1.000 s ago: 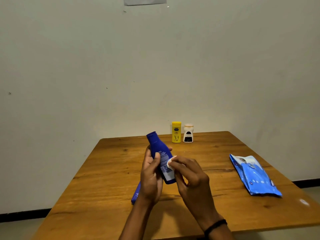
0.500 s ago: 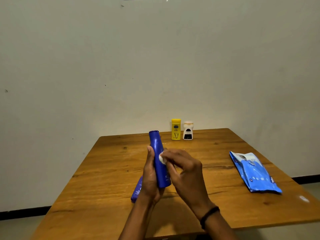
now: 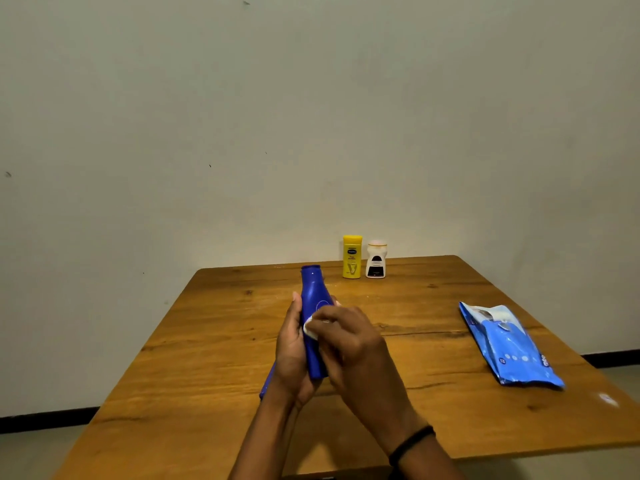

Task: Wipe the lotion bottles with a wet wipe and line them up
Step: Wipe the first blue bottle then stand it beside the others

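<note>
Rotated since the earlier frame, the blue bottle (image 3: 311, 292) now shows its round logo. Left hand (image 3: 292, 355) grips its lower body, holding it near upright above the table (image 3: 225, 341). Right hand (image 3: 349, 344) pinches the wet wipe (image 3: 309, 328) against the bottle's middle. Yellow bottle (image 3: 352, 257) and white bottle (image 3: 376, 259) stand side by side at the far edge.

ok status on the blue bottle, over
Left hand grips blue bottle, near upright. Right hand presses wet wipe to its side. Yellow bottle and white bottle stand side by side at far edge, clear of the hands.
</note>
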